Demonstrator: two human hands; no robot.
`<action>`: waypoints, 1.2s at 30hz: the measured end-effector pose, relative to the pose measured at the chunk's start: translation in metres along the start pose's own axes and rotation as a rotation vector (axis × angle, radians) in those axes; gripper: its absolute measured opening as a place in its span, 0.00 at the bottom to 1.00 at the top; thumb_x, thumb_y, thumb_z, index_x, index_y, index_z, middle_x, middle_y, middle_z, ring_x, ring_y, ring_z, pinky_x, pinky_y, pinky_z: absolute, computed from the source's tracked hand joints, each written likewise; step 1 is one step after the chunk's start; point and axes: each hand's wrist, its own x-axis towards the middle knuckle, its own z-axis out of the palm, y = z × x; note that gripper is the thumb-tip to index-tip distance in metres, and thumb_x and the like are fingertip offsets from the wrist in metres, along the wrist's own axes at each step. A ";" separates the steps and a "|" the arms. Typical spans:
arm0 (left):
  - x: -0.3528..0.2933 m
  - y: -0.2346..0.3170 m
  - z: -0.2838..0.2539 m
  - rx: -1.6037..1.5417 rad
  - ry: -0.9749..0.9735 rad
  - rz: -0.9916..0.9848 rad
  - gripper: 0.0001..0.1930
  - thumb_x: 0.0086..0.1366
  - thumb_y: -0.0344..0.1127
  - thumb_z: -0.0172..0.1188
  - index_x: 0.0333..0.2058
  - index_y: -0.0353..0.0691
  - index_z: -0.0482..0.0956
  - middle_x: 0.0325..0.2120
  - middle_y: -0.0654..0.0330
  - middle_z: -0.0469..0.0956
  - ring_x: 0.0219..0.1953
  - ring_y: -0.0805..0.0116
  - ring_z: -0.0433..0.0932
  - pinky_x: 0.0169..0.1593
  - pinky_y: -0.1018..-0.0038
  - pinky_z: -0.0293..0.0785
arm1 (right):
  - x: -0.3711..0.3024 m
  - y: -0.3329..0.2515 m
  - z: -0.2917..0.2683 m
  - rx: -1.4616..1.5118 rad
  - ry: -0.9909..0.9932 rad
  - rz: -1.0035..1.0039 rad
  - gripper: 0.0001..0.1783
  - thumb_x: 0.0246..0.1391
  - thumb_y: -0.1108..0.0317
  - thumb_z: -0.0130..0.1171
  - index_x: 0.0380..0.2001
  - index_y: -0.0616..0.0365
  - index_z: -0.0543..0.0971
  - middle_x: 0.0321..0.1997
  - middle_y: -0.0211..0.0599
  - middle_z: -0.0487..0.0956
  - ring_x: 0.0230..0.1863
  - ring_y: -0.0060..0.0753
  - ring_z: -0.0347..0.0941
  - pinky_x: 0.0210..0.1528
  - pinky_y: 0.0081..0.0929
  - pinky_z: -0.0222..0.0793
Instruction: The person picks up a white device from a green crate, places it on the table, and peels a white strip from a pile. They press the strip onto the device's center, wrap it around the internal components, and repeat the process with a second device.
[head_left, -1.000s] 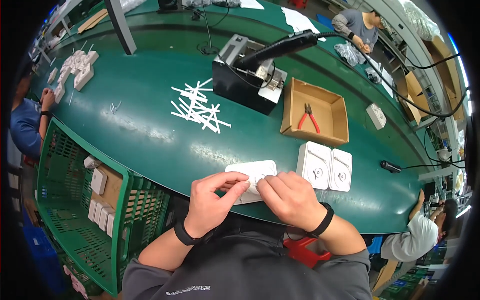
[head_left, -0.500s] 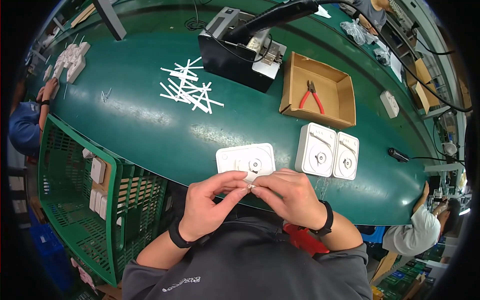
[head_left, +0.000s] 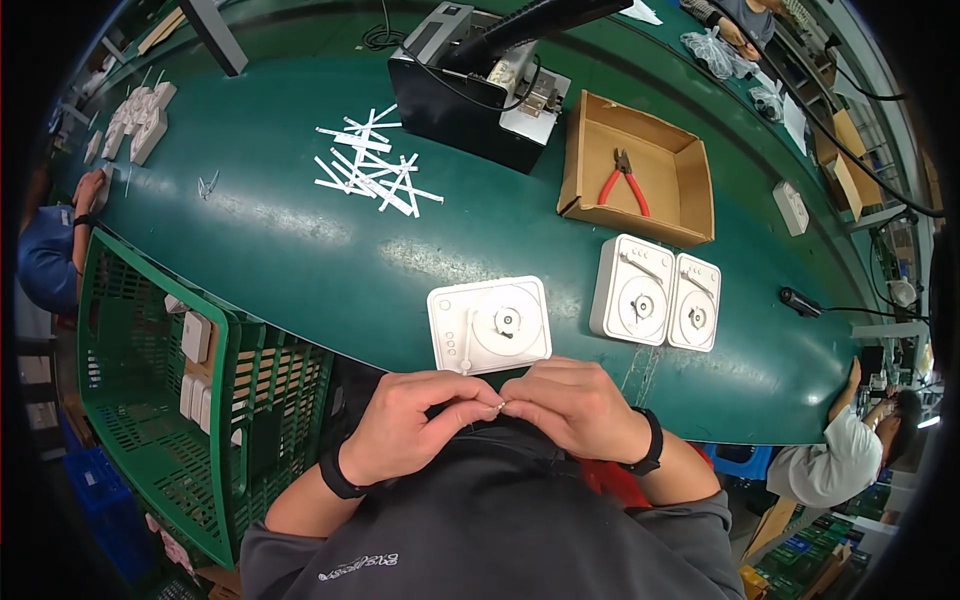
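Note:
My left hand (head_left: 412,422) and my right hand (head_left: 578,408) meet close to my body, just off the table's near edge. Their fingertips pinch a tiny pale piece (head_left: 501,407) between them; its kind is too small to make out. Just beyond my hands, a white casing shaped like a small record player (head_left: 490,325) lies face up on the table, slightly turned. It has a round platter, a slim arm and small round buttons. Neither hand touches it.
Two similar casings (head_left: 632,295) stand to the right. Behind them, a cardboard box (head_left: 690,215) holds red-handled cutters (head_left: 625,185). White strips (head_left: 375,165) lie beside a black machine (head_left: 455,115). A green crate (head_left: 225,440) is at left; co-workers sit at both sides.
Both hands have drawn back toward my body with the tiny piece, away from the casing. More of the casing's front now shows, including its arm and buttons.

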 end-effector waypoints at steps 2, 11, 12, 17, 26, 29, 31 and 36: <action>-0.001 0.000 0.000 -0.011 -0.019 0.003 0.04 0.69 0.23 0.71 0.41 0.32 0.90 0.35 0.55 0.91 0.36 0.66 0.91 0.43 0.73 0.85 | 0.000 0.001 0.001 0.006 0.017 -0.005 0.07 0.63 0.71 0.74 0.43 0.61 0.87 0.35 0.40 0.87 0.36 0.48 0.85 0.41 0.41 0.80; 0.001 0.005 -0.001 0.158 -0.039 0.081 0.03 0.68 0.25 0.72 0.39 0.35 0.87 0.34 0.56 0.88 0.32 0.62 0.88 0.38 0.68 0.84 | -0.003 0.001 0.002 -0.047 0.006 -0.022 0.06 0.64 0.71 0.73 0.42 0.60 0.87 0.34 0.40 0.86 0.37 0.47 0.85 0.41 0.41 0.80; 0.002 0.003 -0.004 0.190 -0.090 0.112 0.04 0.68 0.26 0.72 0.40 0.35 0.87 0.33 0.57 0.87 0.32 0.61 0.88 0.38 0.68 0.83 | -0.003 0.001 0.001 -0.065 -0.016 -0.029 0.06 0.65 0.71 0.72 0.42 0.60 0.87 0.35 0.40 0.86 0.37 0.47 0.85 0.42 0.41 0.80; 0.016 -0.008 -0.011 0.266 -0.147 0.257 0.08 0.65 0.30 0.76 0.38 0.35 0.85 0.31 0.57 0.86 0.28 0.60 0.86 0.34 0.67 0.81 | -0.006 -0.002 -0.016 0.122 -0.264 -0.127 0.05 0.65 0.71 0.71 0.42 0.59 0.87 0.37 0.40 0.86 0.40 0.45 0.85 0.43 0.40 0.80; 0.017 -0.024 0.026 0.800 0.224 0.316 0.19 0.61 0.33 0.79 0.50 0.42 0.88 0.50 0.56 0.86 0.59 0.51 0.85 0.63 0.53 0.78 | 0.009 0.030 -0.011 -0.151 0.345 0.131 0.06 0.71 0.73 0.64 0.45 0.64 0.84 0.50 0.47 0.87 0.48 0.57 0.83 0.52 0.41 0.81; 0.018 -0.046 0.008 0.912 0.066 0.397 0.23 0.62 0.34 0.78 0.57 0.43 0.87 0.60 0.58 0.82 0.73 0.50 0.73 0.76 0.46 0.65 | 0.029 0.051 -0.001 -0.163 0.342 0.142 0.05 0.72 0.73 0.64 0.45 0.64 0.82 0.53 0.48 0.86 0.50 0.58 0.83 0.52 0.42 0.80; 0.024 -0.046 -0.005 0.941 0.085 0.392 0.23 0.62 0.33 0.78 0.56 0.43 0.87 0.60 0.58 0.83 0.73 0.49 0.74 0.76 0.47 0.66 | 0.031 0.055 0.000 -0.172 0.337 0.141 0.05 0.72 0.73 0.63 0.45 0.64 0.82 0.55 0.49 0.86 0.52 0.58 0.83 0.53 0.43 0.80; 0.026 -0.044 -0.011 0.839 0.207 0.309 0.19 0.62 0.29 0.77 0.53 0.42 0.89 0.56 0.56 0.86 0.71 0.46 0.77 0.75 0.49 0.69 | 0.015 0.035 0.014 -0.292 0.327 0.222 0.04 0.72 0.73 0.63 0.44 0.63 0.81 0.49 0.49 0.87 0.49 0.58 0.84 0.51 0.46 0.79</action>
